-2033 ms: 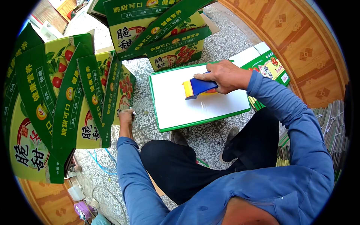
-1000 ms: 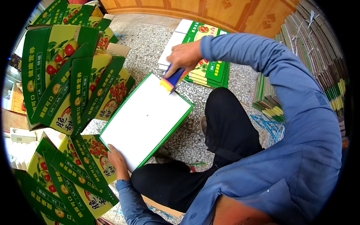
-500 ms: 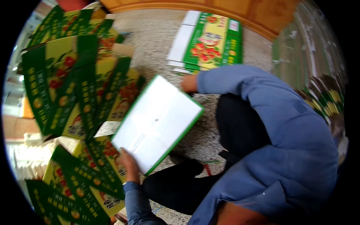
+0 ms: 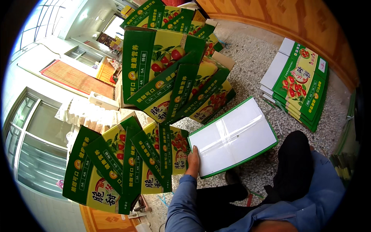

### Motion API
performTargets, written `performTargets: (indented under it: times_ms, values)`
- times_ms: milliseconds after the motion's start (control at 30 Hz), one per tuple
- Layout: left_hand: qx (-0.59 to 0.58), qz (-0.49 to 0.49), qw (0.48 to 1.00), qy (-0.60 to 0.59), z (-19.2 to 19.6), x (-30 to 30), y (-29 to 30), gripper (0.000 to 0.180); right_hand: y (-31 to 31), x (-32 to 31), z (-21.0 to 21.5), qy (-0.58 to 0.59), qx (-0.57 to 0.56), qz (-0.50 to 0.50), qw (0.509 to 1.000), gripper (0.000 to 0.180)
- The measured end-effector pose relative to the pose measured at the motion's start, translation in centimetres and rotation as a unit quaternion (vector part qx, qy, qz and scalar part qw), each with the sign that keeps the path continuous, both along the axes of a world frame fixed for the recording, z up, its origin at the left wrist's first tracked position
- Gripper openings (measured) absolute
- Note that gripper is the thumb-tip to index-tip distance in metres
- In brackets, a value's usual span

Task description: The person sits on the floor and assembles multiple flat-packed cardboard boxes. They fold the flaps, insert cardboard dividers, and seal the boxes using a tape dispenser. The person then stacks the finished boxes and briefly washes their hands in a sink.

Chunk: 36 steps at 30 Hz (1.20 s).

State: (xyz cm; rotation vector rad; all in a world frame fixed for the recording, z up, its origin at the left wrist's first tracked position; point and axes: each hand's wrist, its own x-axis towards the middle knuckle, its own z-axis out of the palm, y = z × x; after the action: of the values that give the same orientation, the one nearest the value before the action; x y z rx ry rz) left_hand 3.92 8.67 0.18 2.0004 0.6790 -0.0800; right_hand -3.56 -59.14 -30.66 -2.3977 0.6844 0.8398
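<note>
My left hand (image 4: 193, 161) grips the near left edge of a cardboard box (image 4: 234, 136), its thumb on the white face. That face is white with green borders, and strips of clear tape cross it. The box is tilted above the floor in front of my legs. Only a sliver of my right hand (image 4: 312, 148) shows at the sleeve end beside my bent knee; its fingers are hidden. Left of the held box, green and yellow fruit-printed boxes (image 4: 152, 154) stand in a leaning cluster, and more such boxes (image 4: 174, 73) are piled behind them.
A stack of flattened fruit-printed cartons (image 4: 297, 83) lies on the speckled floor (image 4: 247, 69) at the far right. Wooden panelling (image 4: 266, 19) runs along the back. Bundled cardboard (image 4: 342, 166) stands at the right edge. A red stick-like thing (image 4: 249, 200) lies near my foot.
The view has swung left, so things appear farther right. My right hand has left the box's far side and drawn back beside my knee. The left hand keeps its hold on the box.
</note>
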Motion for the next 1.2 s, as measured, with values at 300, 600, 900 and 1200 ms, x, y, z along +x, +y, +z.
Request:
performTargets:
  times_ms: [300, 600, 900, 1200]
  values:
    - [0.046, 0.079, 0.995, -0.047, -1.2, -15.5, 2.6, 0.065, 12.5, 14.3, 25.8, -0.061, 0.409, 0.027, 0.910, 0.054]
    - [-0.391, 0.124, 0.909, 0.072, -3.5, -11.9, 0.0, 0.056, 18.0, 7.9, 30.5, 0.040, 0.321, -0.118, 0.939, 0.071]
    - [-0.462, -0.085, 0.859, -0.206, 11.3, -10.8, -3.4, 0.053, 17.5, 5.3, 35.8, -0.190, 0.517, -0.182, 0.815, 0.056]
    - [0.020, -0.074, 0.842, -0.534, 45.5, -9.7, 1.4, 0.062, 24.1, 11.4, 72.5, -0.437, 0.707, 0.080, 0.550, 0.052]
